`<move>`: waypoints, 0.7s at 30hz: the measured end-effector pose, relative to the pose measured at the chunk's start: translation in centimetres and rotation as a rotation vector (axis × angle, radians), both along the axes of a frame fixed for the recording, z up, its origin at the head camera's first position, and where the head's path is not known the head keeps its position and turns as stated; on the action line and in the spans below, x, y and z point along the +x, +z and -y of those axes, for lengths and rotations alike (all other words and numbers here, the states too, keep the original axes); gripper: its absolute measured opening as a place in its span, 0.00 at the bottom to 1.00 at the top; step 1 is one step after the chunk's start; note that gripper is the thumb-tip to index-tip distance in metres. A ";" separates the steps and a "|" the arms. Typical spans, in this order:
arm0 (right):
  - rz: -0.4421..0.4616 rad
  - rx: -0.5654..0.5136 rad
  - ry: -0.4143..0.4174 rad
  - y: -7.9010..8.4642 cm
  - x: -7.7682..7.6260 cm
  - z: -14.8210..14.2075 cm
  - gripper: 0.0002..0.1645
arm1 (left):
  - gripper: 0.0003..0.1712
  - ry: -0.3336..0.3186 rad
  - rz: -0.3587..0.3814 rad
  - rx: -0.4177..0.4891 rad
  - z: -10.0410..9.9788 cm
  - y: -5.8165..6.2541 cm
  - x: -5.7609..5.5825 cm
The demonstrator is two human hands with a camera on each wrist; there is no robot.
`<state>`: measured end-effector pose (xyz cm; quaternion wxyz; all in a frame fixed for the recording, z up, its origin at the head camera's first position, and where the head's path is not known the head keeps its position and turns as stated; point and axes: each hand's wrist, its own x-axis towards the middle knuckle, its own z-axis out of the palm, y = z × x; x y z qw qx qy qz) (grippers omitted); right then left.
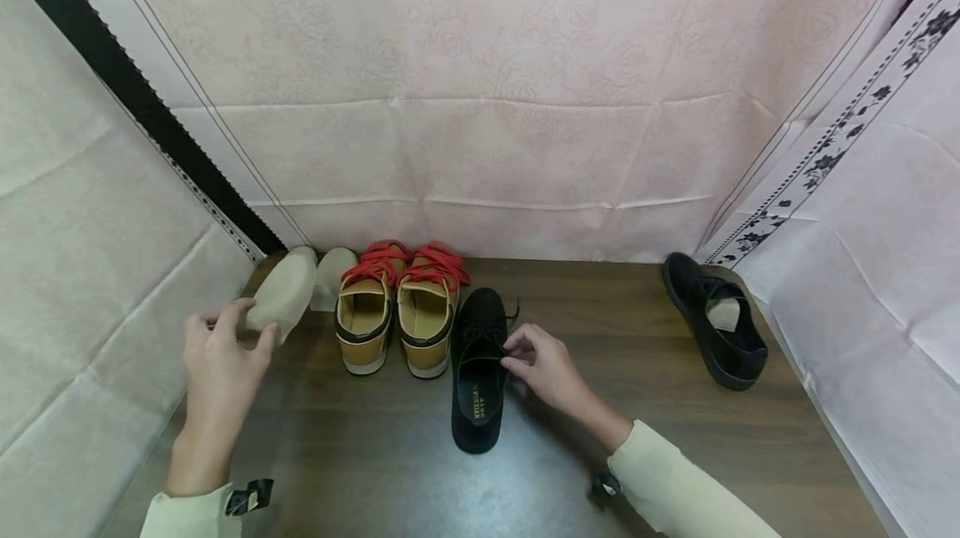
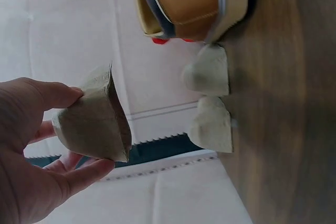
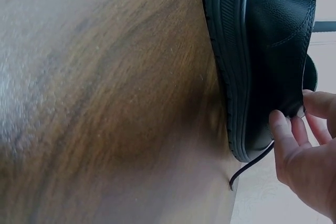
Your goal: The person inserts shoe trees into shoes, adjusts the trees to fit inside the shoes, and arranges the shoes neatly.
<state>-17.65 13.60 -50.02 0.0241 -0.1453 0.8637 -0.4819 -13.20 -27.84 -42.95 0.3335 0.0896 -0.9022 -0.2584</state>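
Note:
My left hand (image 1: 223, 359) holds a beige moulded-pulp shoe insert (image 2: 94, 121) between thumb and fingers, raised above the floor. Two similar inserts, one nearer the tan shoe (image 2: 207, 72) and one farther off (image 2: 211, 124), stand on the floor in the left wrist view; the held one partly hides them in the head view. With thumb and fingertips my right hand (image 1: 551, 367) pinches the upper edge of a black lace-up shoe (image 1: 480, 430), near its laces. This shoe sits flat, toe toward the back, and one lace end (image 3: 249, 166) trails from it.
A pair of tan shoes with red laces (image 1: 431, 263) stands left of the black shoe. At the far right, another black shoe (image 1: 690, 305) has a beige insert (image 1: 723, 315) inside. Pale patterned cloth (image 1: 487, 146) walls the back and sides of the wooden surface (image 1: 600, 313).

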 end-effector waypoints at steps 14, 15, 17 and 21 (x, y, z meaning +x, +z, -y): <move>-0.003 -0.013 0.000 -0.3 -0.2 -0.1 0.13 | 0.26 -0.122 -0.097 -0.029 -2.5 1.6 -0.2; -0.004 -0.011 -0.001 -0.3 -0.2 -0.1 0.13 | 0.26 -0.127 -0.104 -0.028 -2.7 1.6 -0.3; -0.004 -0.007 -0.004 -0.3 -0.2 0.0 0.13 | 0.26 -0.144 -0.120 -0.023 -2.8 1.8 -0.4; -0.003 -0.003 -0.007 -0.3 -0.2 -0.1 0.13 | 0.26 -0.174 -0.136 -0.025 -3.3 2.0 -0.4</move>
